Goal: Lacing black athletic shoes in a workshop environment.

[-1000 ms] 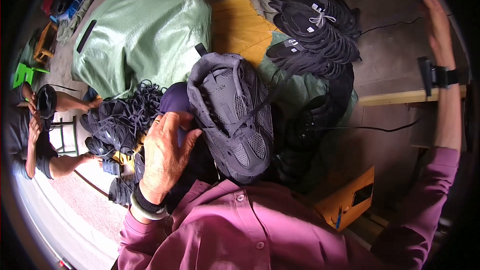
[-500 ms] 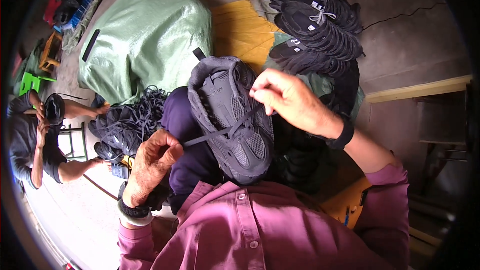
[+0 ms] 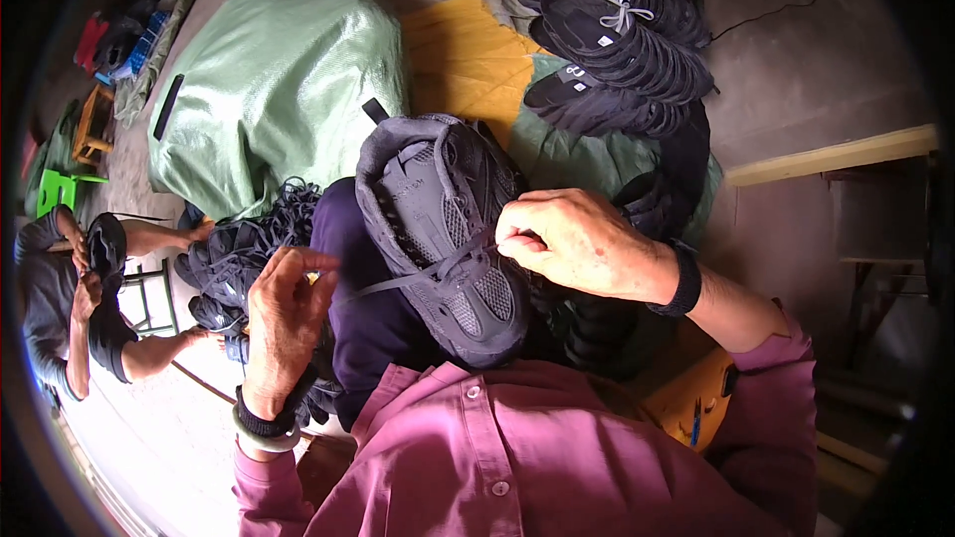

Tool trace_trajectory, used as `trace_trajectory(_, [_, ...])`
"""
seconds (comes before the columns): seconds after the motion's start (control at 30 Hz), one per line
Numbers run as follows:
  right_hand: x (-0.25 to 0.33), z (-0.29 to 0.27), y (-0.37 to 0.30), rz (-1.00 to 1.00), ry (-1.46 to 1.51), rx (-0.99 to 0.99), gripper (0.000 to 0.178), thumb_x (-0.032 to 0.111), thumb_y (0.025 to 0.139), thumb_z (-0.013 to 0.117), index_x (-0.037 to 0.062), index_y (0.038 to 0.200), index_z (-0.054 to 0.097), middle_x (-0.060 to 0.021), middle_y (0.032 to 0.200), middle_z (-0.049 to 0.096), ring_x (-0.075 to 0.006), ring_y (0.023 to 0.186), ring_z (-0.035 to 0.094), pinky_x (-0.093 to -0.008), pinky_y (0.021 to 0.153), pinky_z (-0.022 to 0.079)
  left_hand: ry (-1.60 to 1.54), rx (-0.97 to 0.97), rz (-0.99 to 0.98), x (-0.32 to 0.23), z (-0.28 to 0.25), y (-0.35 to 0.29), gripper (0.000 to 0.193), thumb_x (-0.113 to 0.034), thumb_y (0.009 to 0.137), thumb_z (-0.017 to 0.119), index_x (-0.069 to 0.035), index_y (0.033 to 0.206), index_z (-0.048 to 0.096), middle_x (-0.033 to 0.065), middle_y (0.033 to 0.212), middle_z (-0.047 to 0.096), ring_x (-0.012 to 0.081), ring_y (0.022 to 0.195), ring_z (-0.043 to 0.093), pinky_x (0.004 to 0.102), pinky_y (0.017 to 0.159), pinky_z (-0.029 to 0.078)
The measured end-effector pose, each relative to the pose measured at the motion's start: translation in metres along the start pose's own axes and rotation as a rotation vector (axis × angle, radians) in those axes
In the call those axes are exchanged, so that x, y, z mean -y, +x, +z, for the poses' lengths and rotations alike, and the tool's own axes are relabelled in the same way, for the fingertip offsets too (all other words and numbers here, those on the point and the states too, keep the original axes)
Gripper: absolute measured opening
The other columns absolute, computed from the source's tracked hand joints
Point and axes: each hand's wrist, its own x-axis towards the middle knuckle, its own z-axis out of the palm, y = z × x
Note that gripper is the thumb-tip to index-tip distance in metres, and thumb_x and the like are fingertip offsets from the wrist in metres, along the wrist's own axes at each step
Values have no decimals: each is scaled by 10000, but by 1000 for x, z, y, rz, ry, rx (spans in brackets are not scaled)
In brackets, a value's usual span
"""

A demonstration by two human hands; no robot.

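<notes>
A dark grey mesh sneaker (image 3: 477, 306) rests on my lap, its heel pointing away from me and its toe toward my shirt. My right hand (image 3: 587, 244) pinches a flat grey shoelace at the shoe's right side. From the laced front, a shoelace (image 3: 393, 283) stretches left over my thigh. My left hand (image 3: 286, 318) is raised beside that lace's end, thumb and forefinger apart and slightly blurred. No lace shows between those two fingertips.
A large green woven sack (image 3: 288, 80) stands ahead on the left. Stacked black shoes (image 3: 617, 50) lie at the far right, and more laced shoes (image 3: 239, 254) are heaped at left. Another person (image 3: 70, 298) sits at far left, holding a dark shoe. A yellow sheet (image 3: 463, 50) lies ahead.
My left hand has moved slightly left and its fingertips have come away from the lace. My right hand, still pinching, has shifted a little lower; the view has shifted slightly.
</notes>
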Motion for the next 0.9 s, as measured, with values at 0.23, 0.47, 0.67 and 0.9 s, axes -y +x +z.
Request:
trace_trajectory(0.23, [2, 5, 9, -33, -51, -184, 72, 63, 881, 691, 36, 848, 633, -91, 782, 604, -267, 700, 617, -380, 643, 487, 199, -112, 674, -49, 31, 37, 248, 30, 722, 788, -84, 928, 711, 50, 943, 657, 262, 880, 612, 384, 830, 483])
trace_trajectory(0.47, [-1, 2, 5, -77, -82, -86, 148, 70, 815, 670, 55, 752, 536, -92, 733, 535, -313, 703, 582, -419, 635, 456, 310, -43, 785, -65, 48, 56, 238, -69, 703, 833, -105, 916, 732, 32, 934, 644, 252, 881, 600, 392, 844, 455])
trace_trajectory(0.67, [-1, 6, 5, -69, -50, -90, 142, 69, 813, 670, 56, 760, 539, -92, 755, 549, -311, 717, 598, -420, 645, 470, 325, -47, 817, -64, 56, 57, 219, -90, 702, 822, -124, 889, 714, 9, 862, 634, 233, 810, 585, 392, 831, 423])
trace_trajectory(0.9, [6, 13, 6, -153, -192, -163, 133, 77, 821, 670, 54, 799, 541, -106, 785, 565, -324, 742, 636, -431, 632, 510, 321, -41, 754, -61, 72, 54, 199, -85, 706, 812, -149, 867, 715, 8, 794, 613, 227, 778, 584, 399, 838, 412])
